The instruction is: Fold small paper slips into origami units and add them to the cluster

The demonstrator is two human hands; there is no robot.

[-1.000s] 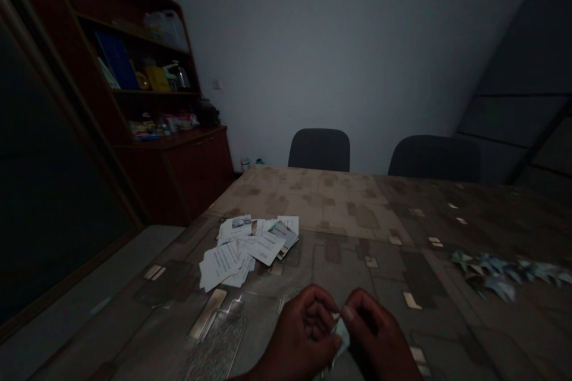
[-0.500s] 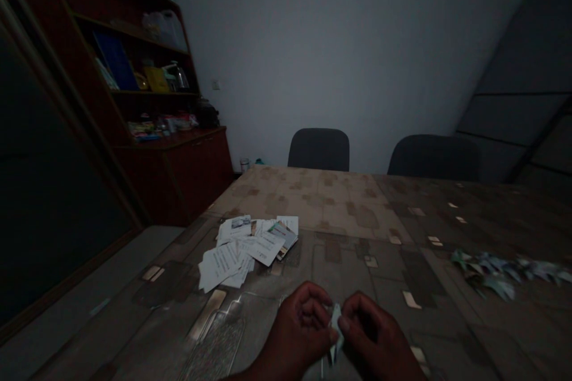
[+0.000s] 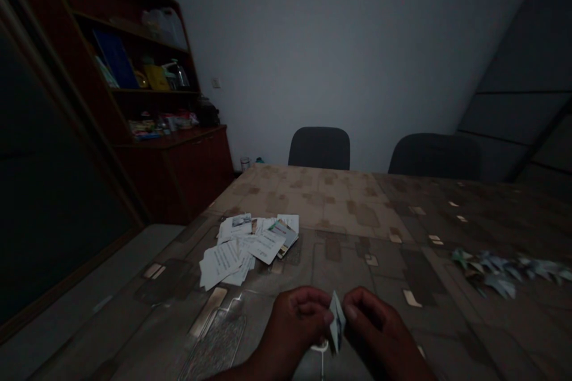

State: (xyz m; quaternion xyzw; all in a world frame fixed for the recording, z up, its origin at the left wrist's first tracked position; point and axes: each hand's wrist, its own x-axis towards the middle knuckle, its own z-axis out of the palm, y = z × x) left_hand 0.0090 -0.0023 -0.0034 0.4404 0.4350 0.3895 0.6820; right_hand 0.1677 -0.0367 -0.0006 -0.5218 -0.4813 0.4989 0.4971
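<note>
Between my two hands, low in the head view, a small pale folded paper (image 3: 336,322) stands on edge with its point upward. My left hand (image 3: 298,318) pinches its left side between thumb and fingers. My right hand (image 3: 375,321) has its thumb and fingertips closed at the paper's right side; the exact contact is hard to make out in the dim light. Beyond my left hand lies a loose pile of printed paper cards (image 3: 250,247). Off to the right sits a cluster of folded paper pieces (image 3: 503,271).
The table (image 3: 322,196) wears a patterned cloth. Two dark chairs (image 3: 319,149) stand at its far side against the wall. At the left rises a reddish wooden cabinet (image 3: 179,172) with items on its shelves.
The folded paper has turned slightly and shows more of its side, spread a little wider. My hands have shifted only slightly; the cards and paper cluster stay put.
</note>
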